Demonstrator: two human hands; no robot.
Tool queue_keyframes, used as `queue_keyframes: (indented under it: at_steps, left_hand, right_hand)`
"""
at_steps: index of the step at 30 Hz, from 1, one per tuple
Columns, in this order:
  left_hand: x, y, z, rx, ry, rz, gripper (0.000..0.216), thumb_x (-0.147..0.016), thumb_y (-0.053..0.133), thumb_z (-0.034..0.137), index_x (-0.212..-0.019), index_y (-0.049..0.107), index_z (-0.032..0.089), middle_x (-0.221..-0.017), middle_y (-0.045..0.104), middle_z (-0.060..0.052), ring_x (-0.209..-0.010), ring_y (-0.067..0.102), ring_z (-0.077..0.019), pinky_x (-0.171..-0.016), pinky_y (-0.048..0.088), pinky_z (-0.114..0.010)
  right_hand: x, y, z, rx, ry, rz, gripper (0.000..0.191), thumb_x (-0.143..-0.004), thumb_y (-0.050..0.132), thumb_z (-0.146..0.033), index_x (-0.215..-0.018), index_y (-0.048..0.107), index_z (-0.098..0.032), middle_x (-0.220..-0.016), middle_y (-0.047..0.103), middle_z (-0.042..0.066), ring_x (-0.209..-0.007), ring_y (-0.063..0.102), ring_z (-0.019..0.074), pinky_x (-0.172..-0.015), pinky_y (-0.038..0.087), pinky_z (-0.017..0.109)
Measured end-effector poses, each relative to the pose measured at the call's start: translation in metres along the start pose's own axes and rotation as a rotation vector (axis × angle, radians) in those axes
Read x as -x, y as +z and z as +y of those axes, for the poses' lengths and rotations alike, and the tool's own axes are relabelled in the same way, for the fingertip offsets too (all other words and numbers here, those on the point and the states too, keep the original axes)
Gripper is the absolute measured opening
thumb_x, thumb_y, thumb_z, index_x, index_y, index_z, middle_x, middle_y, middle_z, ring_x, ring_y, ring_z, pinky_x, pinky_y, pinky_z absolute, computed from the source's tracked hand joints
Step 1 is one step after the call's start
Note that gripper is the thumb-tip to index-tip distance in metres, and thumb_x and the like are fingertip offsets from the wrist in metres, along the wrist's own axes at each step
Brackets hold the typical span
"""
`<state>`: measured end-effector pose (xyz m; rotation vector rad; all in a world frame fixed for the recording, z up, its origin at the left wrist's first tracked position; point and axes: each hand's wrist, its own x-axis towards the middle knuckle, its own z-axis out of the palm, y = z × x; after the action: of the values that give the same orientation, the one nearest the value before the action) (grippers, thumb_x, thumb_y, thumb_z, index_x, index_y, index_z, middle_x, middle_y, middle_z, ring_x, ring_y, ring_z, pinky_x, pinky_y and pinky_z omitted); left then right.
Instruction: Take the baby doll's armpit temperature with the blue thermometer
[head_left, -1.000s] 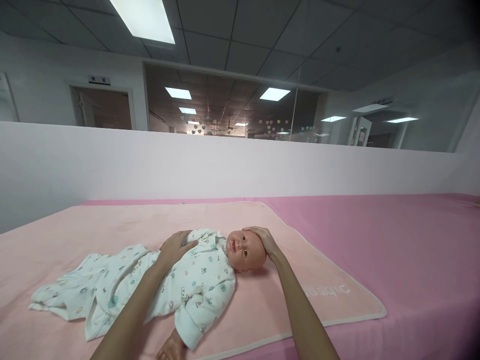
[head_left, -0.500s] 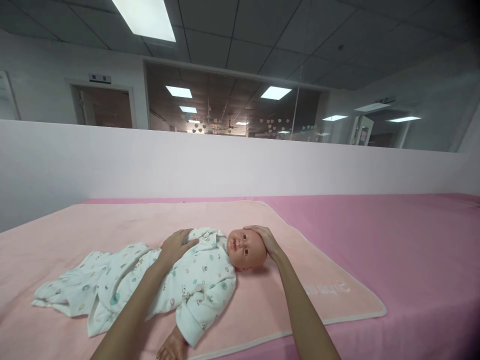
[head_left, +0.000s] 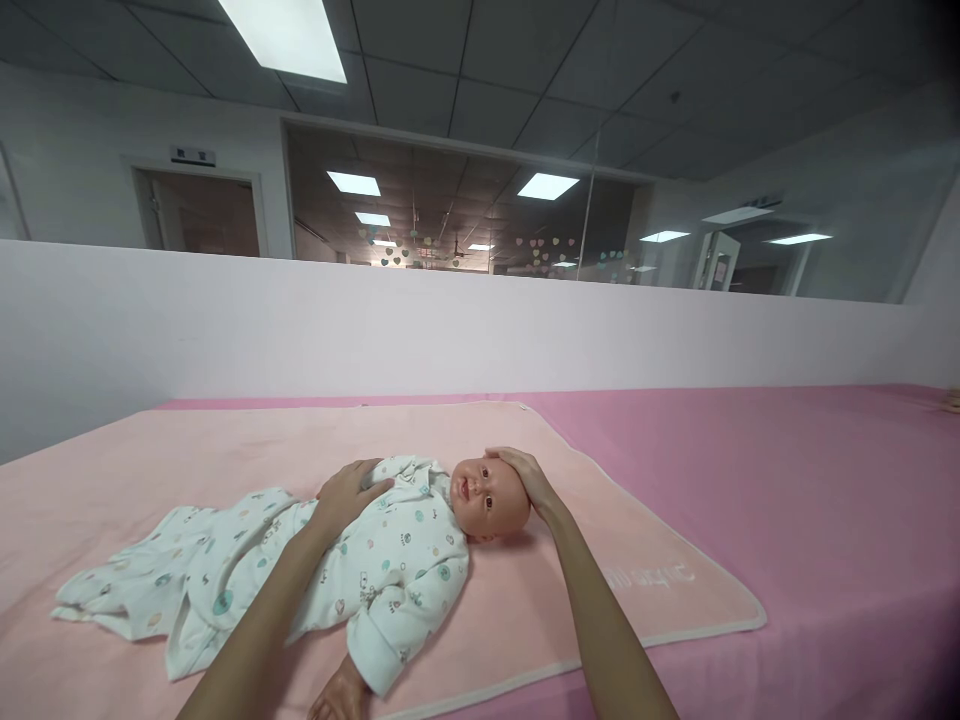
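Note:
A baby doll point(head_left: 491, 500) lies on its back, its head towards the right and its face turned to me. It wears a white patterned gown point(head_left: 397, 540) that covers its legs; one bare doll hand point(head_left: 341, 692) pokes out of the near sleeve. Flat on the doll's chest and belly rests my left hand point(head_left: 351, 497), fingers stretched out and thumb apart. Against the top of the doll's head, my right hand point(head_left: 529, 480) lies with its fingers extended over the crown, cupping it without closing.
Under the doll spreads a peach blanket point(head_left: 525, 620) with a pale border and faint lettering. Beneath that is a pink sheet point(head_left: 787, 500). A low white wall point(head_left: 450, 330) runs along the back, with a window point(head_left: 465, 210) above it.
The whole view has shifted slightly, so everything sits a little further left. Both hands keep their places on the doll, which has not visibly moved.

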<state>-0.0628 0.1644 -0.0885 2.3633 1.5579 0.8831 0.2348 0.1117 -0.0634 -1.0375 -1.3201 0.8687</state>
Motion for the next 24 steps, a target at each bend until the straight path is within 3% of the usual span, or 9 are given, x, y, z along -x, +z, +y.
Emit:
queue_keyframes:
  at_steps: [4, 13, 18, 24]
  left_hand:
    - [0.0, -0.002, 0.003, -0.008, -0.004, -0.012, 0.058, -0.074, 0.037, 0.06, -0.115, 0.05, 0.021, -0.116, 0.054, -0.007, -0.108, 0.046, -0.0259, -0.089, 0.037, -0.036]
    - [0.001, -0.003, 0.004, -0.016, -0.012, -0.013, 0.058, -0.074, 0.037, 0.059, -0.115, 0.05, 0.021, -0.117, 0.054, -0.006, -0.11, 0.046, -0.0268, -0.089, 0.036, -0.037]
    - [0.0, 0.0, 0.001, -0.001, -0.008, -0.011, 0.058, -0.074, 0.036, 0.06, -0.115, 0.049, 0.022, -0.119, 0.053, -0.007, -0.111, 0.044, -0.0263, -0.09, 0.036, -0.038]
    - [-0.001, 0.0, 0.0, -0.004, -0.006, 0.0, 0.057, -0.074, 0.036, 0.06, -0.114, 0.05, 0.022, -0.117, 0.054, -0.006, -0.109, 0.046, -0.0265, -0.09, 0.036, -0.038]
  right_hand:
    - [0.005, 0.002, -0.007, 0.01, 0.004, -0.02, 0.024, -0.066, 0.054, -0.038, -0.068, 0.067, -0.018, -0.085, 0.067, 0.003, -0.087, 0.058, 0.0218, -0.082, 0.042, 0.032]
    - [-0.006, -0.002, 0.01, -0.045, -0.025, 0.026, 0.03, -0.065, 0.058, -0.04, -0.085, 0.067, -0.019, -0.098, 0.065, 0.004, -0.098, 0.054, 0.0209, -0.09, 0.037, 0.033]
    - [-0.005, -0.002, 0.006, -0.002, 0.002, -0.02, 0.028, -0.065, 0.056, -0.042, -0.069, 0.068, -0.017, -0.084, 0.067, 0.005, -0.088, 0.057, 0.0228, -0.085, 0.04, 0.034]
    - [-0.005, -0.001, 0.008, -0.022, -0.001, 0.016, 0.026, -0.065, 0.056, -0.04, -0.074, 0.068, -0.018, -0.088, 0.067, 0.004, -0.091, 0.057, 0.0213, -0.084, 0.041, 0.032]
